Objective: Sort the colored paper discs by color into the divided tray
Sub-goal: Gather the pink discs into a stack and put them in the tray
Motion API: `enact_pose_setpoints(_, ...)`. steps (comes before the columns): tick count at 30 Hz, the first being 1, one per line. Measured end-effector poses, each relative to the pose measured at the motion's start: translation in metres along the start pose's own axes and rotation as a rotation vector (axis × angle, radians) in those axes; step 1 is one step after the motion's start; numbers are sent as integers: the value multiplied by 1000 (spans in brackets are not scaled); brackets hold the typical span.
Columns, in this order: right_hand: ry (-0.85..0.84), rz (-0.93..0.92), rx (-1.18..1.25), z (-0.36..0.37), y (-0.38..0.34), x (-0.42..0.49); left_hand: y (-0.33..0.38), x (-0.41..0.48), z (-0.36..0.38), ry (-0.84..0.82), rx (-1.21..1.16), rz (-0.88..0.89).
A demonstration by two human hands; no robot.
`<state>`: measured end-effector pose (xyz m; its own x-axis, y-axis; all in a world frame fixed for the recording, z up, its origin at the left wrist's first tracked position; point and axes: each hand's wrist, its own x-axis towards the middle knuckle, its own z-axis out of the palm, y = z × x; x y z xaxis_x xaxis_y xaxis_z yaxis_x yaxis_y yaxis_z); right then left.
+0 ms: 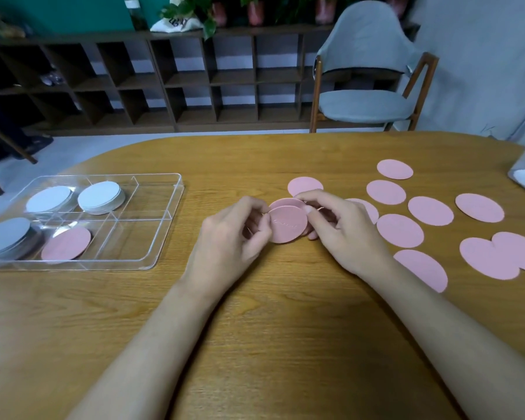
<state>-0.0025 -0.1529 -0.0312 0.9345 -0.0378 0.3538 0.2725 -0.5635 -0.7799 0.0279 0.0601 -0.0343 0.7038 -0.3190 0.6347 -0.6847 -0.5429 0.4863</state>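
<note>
Both hands hold a few pink discs point(287, 224) mid-table: left hand point(234, 237) pinches one edge, right hand point(343, 228) the other. More pink discs point(430, 210) lie right. The tray point(164, 213) sits left.

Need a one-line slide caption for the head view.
Left hand and right hand hold pink discs right of the partly filled divided tray.
</note>
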Motion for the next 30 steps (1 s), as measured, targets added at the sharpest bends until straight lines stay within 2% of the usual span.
enact_pose_setpoints(4, -86, 23, 92, 3, -4, -3, 2, 2, -2, 91, -66, -103)
enact_pose_setpoints(11, -139, 82, 279, 5, -4, -3, 4, 1, -1, 81, -120, -197)
enact_pose_setpoints(15, -65, -22, -26, 7, 0, -7, 3, 3, -2, 18, -133, -171)
enact_pose_setpoints(19, 19, -158, -246, 0, 3, -4, -23, 5, -11, -265, 20, -88)
enact_pose_setpoints(22, 53, -152, -292, -5, 6, -2, -38, 5, -20, -408, 87, -134)
enact_pose_setpoints(30, 61, -66, -192, -2, 6, -3, -31, 3, -21, -340, 37, -73)
